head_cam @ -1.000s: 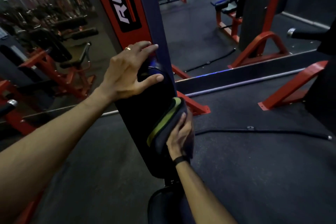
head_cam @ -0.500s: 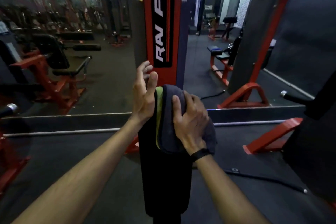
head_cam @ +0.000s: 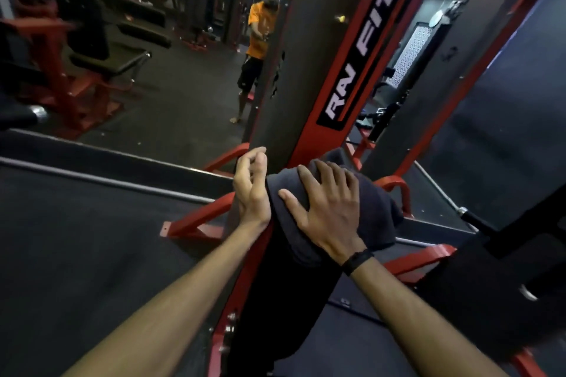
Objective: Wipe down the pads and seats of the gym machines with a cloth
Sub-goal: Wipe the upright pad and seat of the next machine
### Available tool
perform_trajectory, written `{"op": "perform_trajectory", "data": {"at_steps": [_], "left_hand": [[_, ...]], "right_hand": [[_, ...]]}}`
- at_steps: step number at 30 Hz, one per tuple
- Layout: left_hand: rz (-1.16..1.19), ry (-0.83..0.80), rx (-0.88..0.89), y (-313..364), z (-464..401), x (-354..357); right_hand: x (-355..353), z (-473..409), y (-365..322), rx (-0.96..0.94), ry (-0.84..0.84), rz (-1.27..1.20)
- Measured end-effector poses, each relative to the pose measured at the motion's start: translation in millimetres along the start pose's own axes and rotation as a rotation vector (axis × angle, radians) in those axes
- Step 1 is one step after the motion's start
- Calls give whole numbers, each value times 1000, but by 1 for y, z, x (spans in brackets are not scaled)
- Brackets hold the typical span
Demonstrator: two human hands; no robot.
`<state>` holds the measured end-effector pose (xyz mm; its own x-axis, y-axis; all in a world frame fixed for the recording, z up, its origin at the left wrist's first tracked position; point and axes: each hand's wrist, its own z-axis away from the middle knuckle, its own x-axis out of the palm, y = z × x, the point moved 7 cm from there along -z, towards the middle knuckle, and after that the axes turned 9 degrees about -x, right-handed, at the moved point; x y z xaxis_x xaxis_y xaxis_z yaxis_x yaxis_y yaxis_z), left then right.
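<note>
Draped over the top of the upright back pad (head_cam: 284, 294), the cloth (head_cam: 372, 214) is pressed flat by the spread fingers of the right hand (head_cam: 329, 217). Loosely curled and grasping nothing, the left hand (head_cam: 251, 190) rests against the pad's edge. Slippage off the rounded top is risked if pressure is eased.

We are in a gym: red-framed weight machines (head_cam: 61, 70) with black padded seats (head_cam: 113, 66) stand on dark rubber flooring (head_cam: 76, 239), and a wall mirror (head_cam: 183, 86) reflects more equipment.
</note>
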<state>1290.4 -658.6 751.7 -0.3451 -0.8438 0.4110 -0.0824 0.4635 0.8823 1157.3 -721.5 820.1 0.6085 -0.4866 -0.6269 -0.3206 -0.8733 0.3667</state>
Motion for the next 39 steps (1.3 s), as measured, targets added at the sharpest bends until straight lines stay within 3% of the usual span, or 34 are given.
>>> {"op": "perform_trajectory", "data": {"at_steps": [7, 14, 20, 27, 34, 39], "left_hand": [[-52, 88, -80, -55, 21, -86], [-248, 108, -225, -138, 80, -171], [-272, 163, -428, -197, 148, -221], [-299, 247, -642, -248, 220, -276], [-355, 214, -654, -240, 239, -299], [-458, 101, -526, -191, 206, -264]], "right_hand": [[41, 8, -80, -521, -388, 335], [94, 92, -153, -828, -583, 324], [159, 189, -188, -875, -920, 373], [214, 287, -230, -982, -1138, 447], [207, 292, -239, -1101, -1084, 454], [173, 241, -223, -978, -1035, 280]]}}
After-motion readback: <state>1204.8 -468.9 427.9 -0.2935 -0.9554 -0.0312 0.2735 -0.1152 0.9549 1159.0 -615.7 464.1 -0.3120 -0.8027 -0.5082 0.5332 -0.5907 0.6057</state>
